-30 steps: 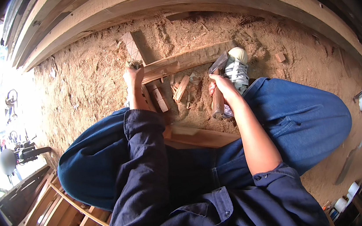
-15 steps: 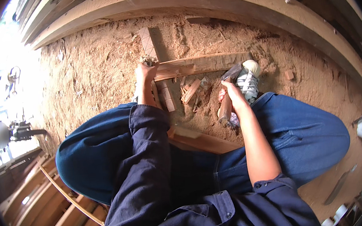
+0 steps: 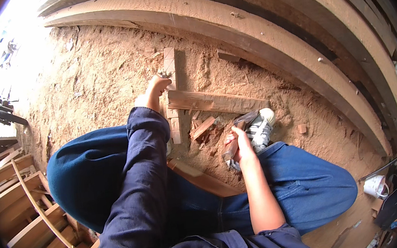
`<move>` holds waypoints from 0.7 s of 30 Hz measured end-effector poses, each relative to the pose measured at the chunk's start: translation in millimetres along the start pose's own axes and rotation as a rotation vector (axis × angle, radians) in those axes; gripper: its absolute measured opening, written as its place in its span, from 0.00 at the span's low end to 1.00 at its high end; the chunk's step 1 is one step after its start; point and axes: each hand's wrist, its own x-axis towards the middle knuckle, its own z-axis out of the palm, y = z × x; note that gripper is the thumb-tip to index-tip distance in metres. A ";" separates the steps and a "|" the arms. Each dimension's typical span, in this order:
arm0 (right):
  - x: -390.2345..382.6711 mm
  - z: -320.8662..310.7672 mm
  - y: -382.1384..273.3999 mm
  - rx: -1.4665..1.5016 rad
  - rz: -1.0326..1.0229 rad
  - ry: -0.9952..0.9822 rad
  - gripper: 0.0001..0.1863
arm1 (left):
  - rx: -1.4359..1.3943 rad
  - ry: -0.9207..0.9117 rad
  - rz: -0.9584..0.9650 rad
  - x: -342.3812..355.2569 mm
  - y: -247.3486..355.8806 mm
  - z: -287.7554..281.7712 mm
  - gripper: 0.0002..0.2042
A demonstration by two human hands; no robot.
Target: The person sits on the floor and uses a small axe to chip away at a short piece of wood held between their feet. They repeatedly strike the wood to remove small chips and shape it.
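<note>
My left hand (image 3: 158,85) is closed around a short thing with a ragged, pale top (image 3: 164,74); most of it is hidden in the fist. It sits over a narrow wooden piece (image 3: 169,59) with pencil-like lines across its face. Butting near that piece, a thicker wooden beam (image 3: 215,101) runs to the right. My right hand (image 3: 243,144) grips a brown wooden tool (image 3: 231,150) with a dark far part (image 3: 246,118); its exact kind is unclear. This tool is beside my striped shoe (image 3: 260,134), apart from the marked piece.
Wood chips (image 3: 202,128) lie between the beam and my legs. Sawdust covers the ground (image 3: 101,76). Long curved timbers (image 3: 187,16) cross the far side. A wooden frame (image 3: 30,229) stands at left, a white cup (image 3: 375,186) at right. Another board (image 3: 204,176) lies between my legs.
The view has shifted, so the far timbers and marked piece appear lower. My left fist now sits farther along the marked piece, away from the beam. The right hand keeps its tool near the shoe.
</note>
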 end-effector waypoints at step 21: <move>3.0 -4.4 -2.3 -0.050 0.050 0.016 0.11 | -0.041 0.748 0.265 2.8 31.3 -28.7 0.21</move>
